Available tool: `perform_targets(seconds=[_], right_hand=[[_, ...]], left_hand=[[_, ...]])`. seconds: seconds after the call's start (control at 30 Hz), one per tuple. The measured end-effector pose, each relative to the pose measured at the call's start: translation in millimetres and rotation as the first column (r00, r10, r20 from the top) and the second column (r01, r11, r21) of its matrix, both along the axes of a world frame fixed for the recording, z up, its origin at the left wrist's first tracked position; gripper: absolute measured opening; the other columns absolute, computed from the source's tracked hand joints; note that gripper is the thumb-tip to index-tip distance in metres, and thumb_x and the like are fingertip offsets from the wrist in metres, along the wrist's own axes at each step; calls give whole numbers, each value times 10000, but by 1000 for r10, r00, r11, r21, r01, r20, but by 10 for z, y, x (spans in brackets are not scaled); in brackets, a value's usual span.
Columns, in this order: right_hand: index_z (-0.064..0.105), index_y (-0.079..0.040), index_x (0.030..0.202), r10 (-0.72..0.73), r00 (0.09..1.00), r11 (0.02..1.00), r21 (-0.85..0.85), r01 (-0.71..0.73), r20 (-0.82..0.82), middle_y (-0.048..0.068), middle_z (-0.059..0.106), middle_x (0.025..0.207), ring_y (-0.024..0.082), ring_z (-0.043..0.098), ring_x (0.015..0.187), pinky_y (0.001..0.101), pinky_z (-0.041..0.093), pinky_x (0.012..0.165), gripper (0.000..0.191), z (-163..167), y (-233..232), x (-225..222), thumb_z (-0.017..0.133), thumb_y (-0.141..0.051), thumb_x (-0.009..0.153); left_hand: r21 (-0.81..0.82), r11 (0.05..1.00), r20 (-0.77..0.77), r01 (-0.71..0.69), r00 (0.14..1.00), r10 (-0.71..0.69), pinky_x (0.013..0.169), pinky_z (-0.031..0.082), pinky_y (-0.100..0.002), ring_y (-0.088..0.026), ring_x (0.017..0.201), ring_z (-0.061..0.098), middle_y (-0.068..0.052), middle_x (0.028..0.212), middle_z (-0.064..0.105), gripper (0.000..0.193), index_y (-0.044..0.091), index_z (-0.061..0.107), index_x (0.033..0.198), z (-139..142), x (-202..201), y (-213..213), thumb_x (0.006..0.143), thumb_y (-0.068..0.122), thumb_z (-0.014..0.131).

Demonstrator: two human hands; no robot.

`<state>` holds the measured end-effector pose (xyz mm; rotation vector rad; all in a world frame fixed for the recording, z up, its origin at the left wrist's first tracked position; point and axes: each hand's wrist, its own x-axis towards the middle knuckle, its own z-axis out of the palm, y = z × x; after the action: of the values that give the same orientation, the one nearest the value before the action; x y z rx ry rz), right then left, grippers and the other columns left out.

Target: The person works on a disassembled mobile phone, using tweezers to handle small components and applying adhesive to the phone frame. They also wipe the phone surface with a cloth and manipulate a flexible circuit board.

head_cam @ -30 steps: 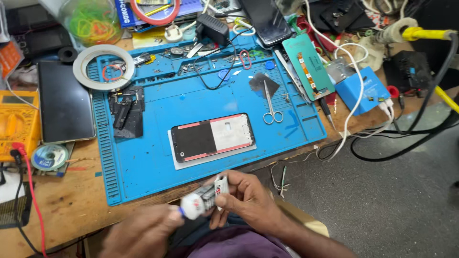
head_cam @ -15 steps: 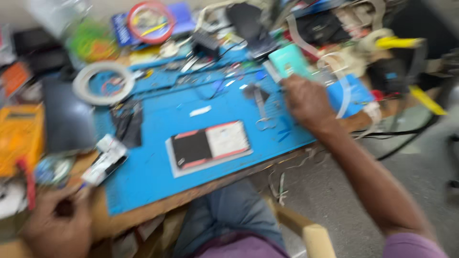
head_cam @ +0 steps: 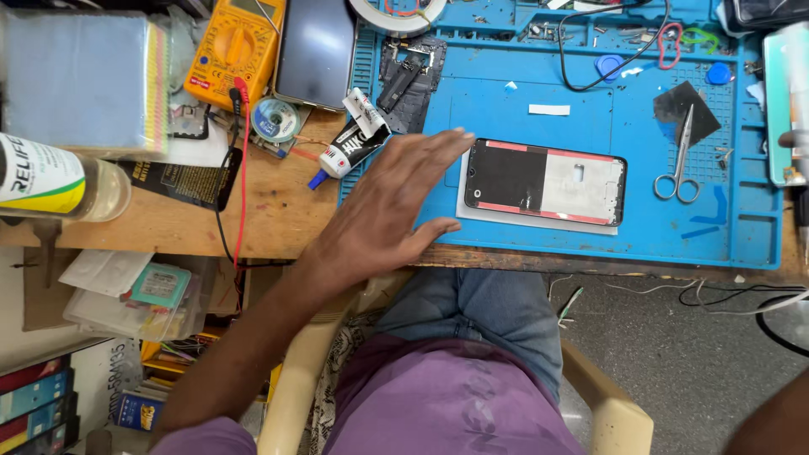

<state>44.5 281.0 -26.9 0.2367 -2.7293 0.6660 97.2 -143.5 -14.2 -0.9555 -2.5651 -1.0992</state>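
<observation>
- Left hand (head_cam: 392, 206) lies flat, fingers spread wide, empty, on the blue mat (head_cam: 674, 223) at its left edge.
- Glue tube (head_cam: 350, 143) lies just beyond the fingertips, half on the tabletop (head_cam: 168, 227), not touching as far as visible.
- Phone frame (head_cam: 546, 182) sits on the mat just right of the hand, scissors (head_cam: 679, 160) further right.
- Right hand out of view; state unknown.
- Judgement: for a clean grab, pinch the tube mid-body with the nozzle away, clear of the red lead (head_cam: 240, 160).

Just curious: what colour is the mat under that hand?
Blue mat, clearest in the head view; left hand lies flat on it.
</observation>
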Motion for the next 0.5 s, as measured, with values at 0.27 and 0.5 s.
perform_targets(seconds=[0.27,0.5], right_hand=[[530,-19,1321,291,956,162,-983,-90,-40,202,693,1046,233,738,904,335,645,753,332,-133,-744,713,599,92,1016],[539,-25,1195,446,889,165,-967,-196,-104,274,709,1149,258,761,1021,345,664,858,186,-230,-1309,564,550,142,1112]], left_hand=[[-102,994,170,43,985,-25,1159,392,-483,-340,1305,476,-155,1473,530,881,69,356,1578,-177,-360,102,843,216,820],[-50,997,134,62,989,-55,1191,382,-485,-311,1353,461,-108,1559,496,767,122,453,1539,-271,-436,52,853,188,789]])
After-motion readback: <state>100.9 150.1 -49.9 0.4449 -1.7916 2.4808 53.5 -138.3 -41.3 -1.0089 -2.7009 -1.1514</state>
